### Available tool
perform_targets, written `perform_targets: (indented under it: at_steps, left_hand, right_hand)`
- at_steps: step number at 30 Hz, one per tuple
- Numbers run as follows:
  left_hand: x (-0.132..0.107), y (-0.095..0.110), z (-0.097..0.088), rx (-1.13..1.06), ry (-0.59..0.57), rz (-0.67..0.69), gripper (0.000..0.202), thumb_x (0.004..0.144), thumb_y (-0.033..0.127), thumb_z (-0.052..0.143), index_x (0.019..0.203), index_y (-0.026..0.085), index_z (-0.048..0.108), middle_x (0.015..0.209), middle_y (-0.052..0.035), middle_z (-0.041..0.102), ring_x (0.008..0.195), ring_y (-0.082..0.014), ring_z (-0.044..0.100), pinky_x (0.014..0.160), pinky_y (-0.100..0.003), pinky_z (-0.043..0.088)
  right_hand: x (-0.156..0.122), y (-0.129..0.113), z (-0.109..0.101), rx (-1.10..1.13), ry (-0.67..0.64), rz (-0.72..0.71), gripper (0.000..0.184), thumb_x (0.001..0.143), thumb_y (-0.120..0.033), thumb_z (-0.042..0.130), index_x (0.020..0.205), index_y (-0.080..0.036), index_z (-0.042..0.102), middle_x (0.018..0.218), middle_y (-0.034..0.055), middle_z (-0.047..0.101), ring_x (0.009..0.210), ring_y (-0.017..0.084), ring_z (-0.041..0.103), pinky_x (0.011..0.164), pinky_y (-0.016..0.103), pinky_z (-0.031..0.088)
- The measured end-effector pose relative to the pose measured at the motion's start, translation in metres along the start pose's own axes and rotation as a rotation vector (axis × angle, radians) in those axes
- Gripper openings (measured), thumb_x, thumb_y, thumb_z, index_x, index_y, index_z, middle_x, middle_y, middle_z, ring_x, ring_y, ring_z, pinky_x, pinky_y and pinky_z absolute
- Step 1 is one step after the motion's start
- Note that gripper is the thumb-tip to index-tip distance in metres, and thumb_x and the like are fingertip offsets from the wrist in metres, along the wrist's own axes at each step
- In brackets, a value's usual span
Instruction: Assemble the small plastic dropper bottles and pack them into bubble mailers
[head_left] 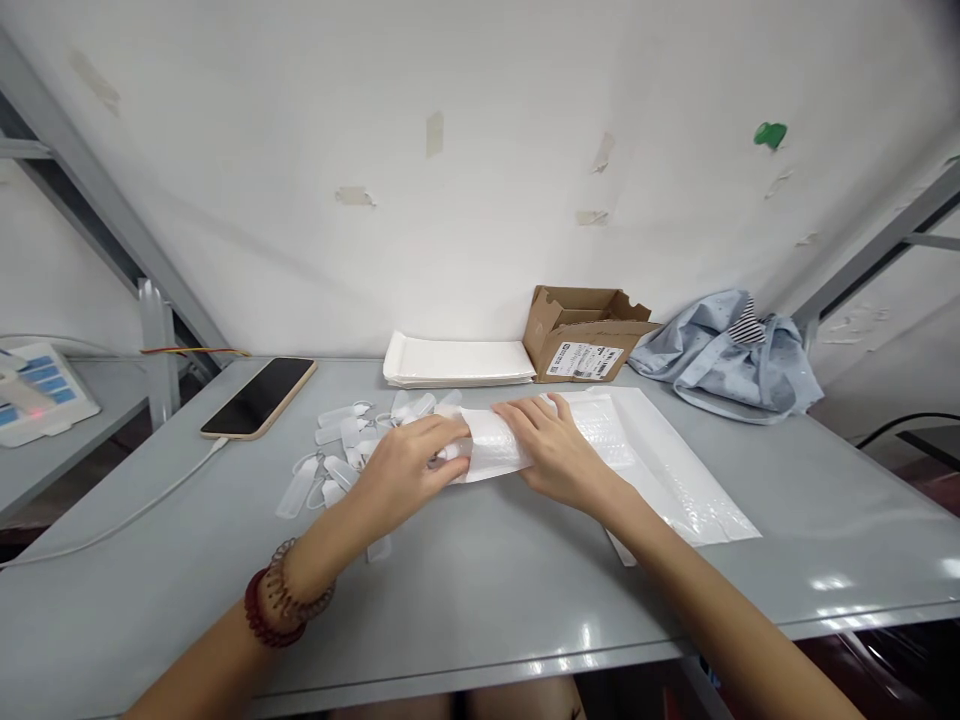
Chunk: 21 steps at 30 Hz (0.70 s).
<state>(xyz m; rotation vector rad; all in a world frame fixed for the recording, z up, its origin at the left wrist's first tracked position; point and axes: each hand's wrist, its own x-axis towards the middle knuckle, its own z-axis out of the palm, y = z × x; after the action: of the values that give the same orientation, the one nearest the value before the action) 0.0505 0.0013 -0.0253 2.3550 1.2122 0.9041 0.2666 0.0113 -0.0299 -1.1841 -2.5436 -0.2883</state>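
A small white bubble mailer (491,445) lies across the middle of the table, its mouth facing left. My left hand (409,460) is at that mouth, thumb and fingers curled around a small whitish plastic piece (448,452) partly hidden by them. From the right, my right hand (551,450) grips the mailer, fingers on top and thumb underneath. Several translucent plastic pieces with thin loops (300,485) are scattered left of and behind my left hand. Beneath my right forearm lie more flat white bubble mailers (675,465).
A stack of white mailers (461,360) lies by the wall, beside an open cardboard box (589,335). Light blue cloth (731,355) is bunched at the back right. A phone (259,398) with a white charging cable (142,515) rests at the left. Metal frame posts flank the grey table (465,610).
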Motion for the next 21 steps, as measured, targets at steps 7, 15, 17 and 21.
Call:
perform_targets:
  at_steps: [7,15,17,21]
  left_hand:
    - [0.002,0.009,-0.012,-0.316,0.203,-0.051,0.020,0.078,0.026,0.062,0.097,0.019,0.066,0.109,-0.0069,0.064,0.088,-0.0182,0.062,0.071,-0.029,0.055]
    - [-0.003,-0.001,0.002,0.168,0.078,0.051,0.018,0.087,0.019,0.048,0.078,0.018,0.063,0.073,-0.0023,0.065,0.065,-0.0154,0.057,0.060,-0.027,0.042]
    - [-0.004,0.000,0.004,0.191,0.030,0.056,0.022,0.088,0.018,0.044,0.080,0.018,0.064,0.076,-0.0043,0.066,0.071,-0.0179,0.059,0.064,-0.029,0.042]
    - [-0.003,0.012,-0.003,0.069,-0.078,-0.040,0.023,0.083,0.014,0.043,0.075,0.018,0.065,0.067,-0.0015,0.060,0.062,-0.0156,0.053,0.057,-0.026,0.038]
  right_hand:
    - [0.000,0.003,-0.004,0.025,0.050,0.080,0.057,0.068,-0.007,0.051,0.124,-0.013,0.043,0.115,0.0135,0.058,0.103,0.027,0.050,0.093,0.043,0.027]
    - [0.001,-0.003,0.000,-0.085,0.092,0.094,0.057,0.066,-0.004,0.048,0.122,-0.011,0.044,0.113,0.0141,0.059,0.102,0.028,0.050,0.096,0.049,0.023]
    - [0.001,-0.007,0.001,-0.101,0.091,0.080,0.058,0.063,-0.003,0.047,0.121,-0.011,0.044,0.112,0.0140,0.060,0.101,0.028,0.051,0.096,0.049,0.023]
    - [0.001,-0.014,0.003,-0.094,0.098,0.044,0.058,0.063,-0.002,0.046,0.120,-0.011,0.045,0.111,0.0143,0.060,0.100,0.027,0.051,0.095,0.049,0.025]
